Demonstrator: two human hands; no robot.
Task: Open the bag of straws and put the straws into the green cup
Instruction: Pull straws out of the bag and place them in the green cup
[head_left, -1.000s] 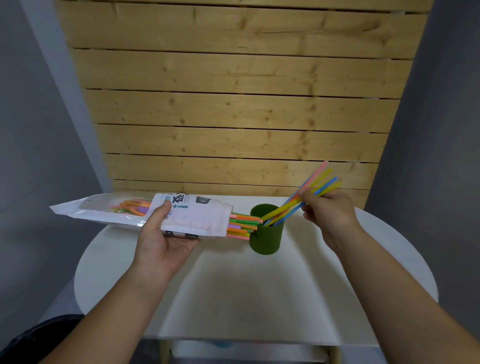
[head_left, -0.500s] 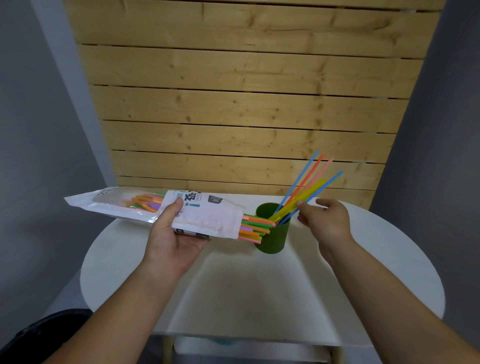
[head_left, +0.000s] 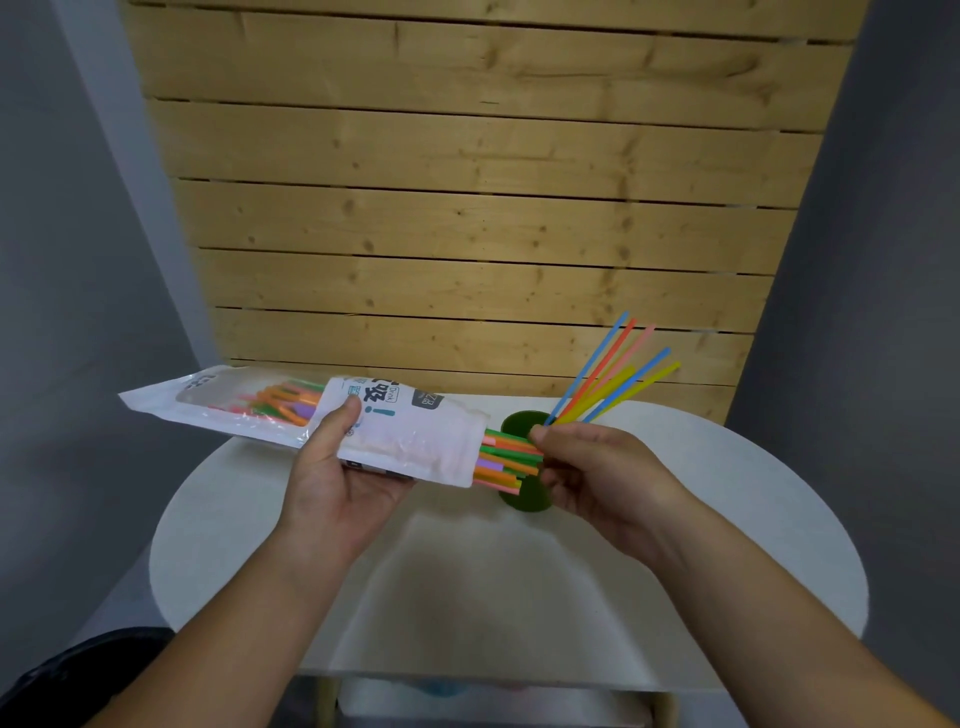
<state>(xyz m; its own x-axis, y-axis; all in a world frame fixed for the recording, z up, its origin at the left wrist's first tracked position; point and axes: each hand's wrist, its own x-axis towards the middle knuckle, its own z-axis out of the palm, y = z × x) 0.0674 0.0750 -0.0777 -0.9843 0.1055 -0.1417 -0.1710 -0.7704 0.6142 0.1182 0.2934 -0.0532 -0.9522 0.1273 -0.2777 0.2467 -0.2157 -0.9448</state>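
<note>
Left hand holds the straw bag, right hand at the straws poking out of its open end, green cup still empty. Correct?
Not quite: the green cup is not empty. The head view shows several straws standing in it, leaning right. The rest holds: left hand holds the bag, right hand at the protruding straws.

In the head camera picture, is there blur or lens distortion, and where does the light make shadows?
Head view: the wide lens bends the wooden slat wall outward at the edges; the bag print is slightly smeared by motion, and the right hand is soft; the straws in the cup stay fairly sharp; a soft shadow falls on the white table between the forearms; no strong glare.
</note>
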